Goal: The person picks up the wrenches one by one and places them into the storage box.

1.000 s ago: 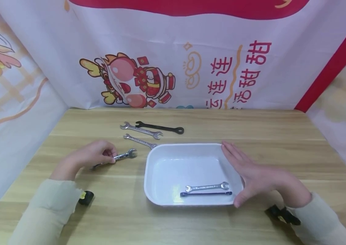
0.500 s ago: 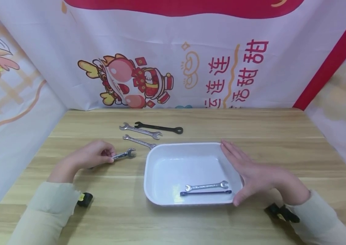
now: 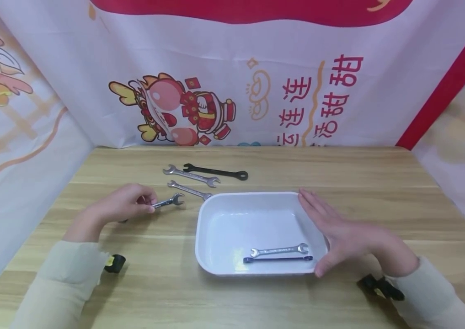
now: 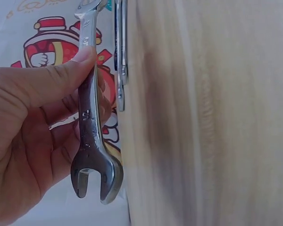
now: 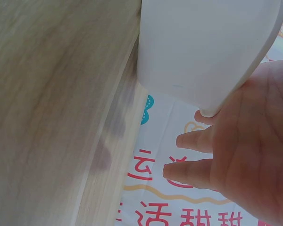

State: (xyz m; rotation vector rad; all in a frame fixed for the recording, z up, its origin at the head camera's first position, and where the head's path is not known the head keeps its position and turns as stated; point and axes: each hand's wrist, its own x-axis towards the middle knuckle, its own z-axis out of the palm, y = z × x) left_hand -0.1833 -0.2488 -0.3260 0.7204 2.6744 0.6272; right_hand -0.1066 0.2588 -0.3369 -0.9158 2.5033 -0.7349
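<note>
My left hand [image 3: 125, 202] pinches a silver double open-end wrench [image 4: 89, 117] by its handle between thumb and fingers. One jaw end points toward the white tray [image 3: 226, 237]; in the left wrist view the wrench is held just off the wooden table. With fingers spread and straight, my right hand [image 3: 345, 237] rests against the tray's right rim. Inside the tray lie a silver open-end wrench [image 3: 279, 251] and, alongside it, a dark wrench [image 3: 277, 260]. The right wrist view shows the palm [image 5: 250, 136] at the tray's outer wall.
Behind the tray's left side lie a black combination wrench [image 3: 216, 171], a larger silver open-end wrench [image 3: 191, 175] and a smaller silver wrench [image 3: 189, 189], whose end meets the tray rim in view. A printed cloth [image 3: 257, 41] hangs along the table's back and sides.
My left hand has lifted slightly with the wrench, whose far end now shows less below the hand. The right hand and the tray keep their place.
</note>
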